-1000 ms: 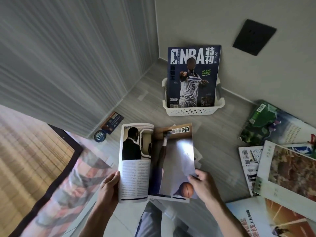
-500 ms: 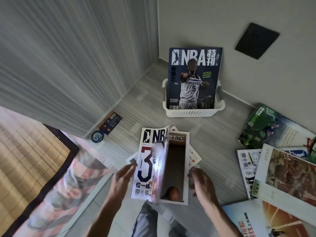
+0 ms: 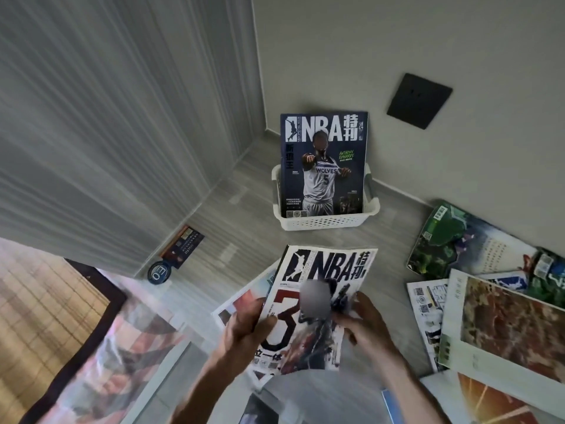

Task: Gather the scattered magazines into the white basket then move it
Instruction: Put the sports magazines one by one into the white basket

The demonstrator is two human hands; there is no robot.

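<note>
Where grey floor (image 3: 232, 215) meets wall (image 3: 458, 41), white basket (image 3: 324, 223) stands.

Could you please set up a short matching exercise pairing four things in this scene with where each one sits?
Things:
1. dark blue NBA magazine
2. white NBA magazine
3. green magazine
4. round blue tag

Places:
A. flat on the floor by the right wall
B. on the floor at the foot of the left wall
C. standing upright in the white basket
D. held by the left hand and right hand

Pairs: 1-C, 2-D, 3-A, 4-B
</note>
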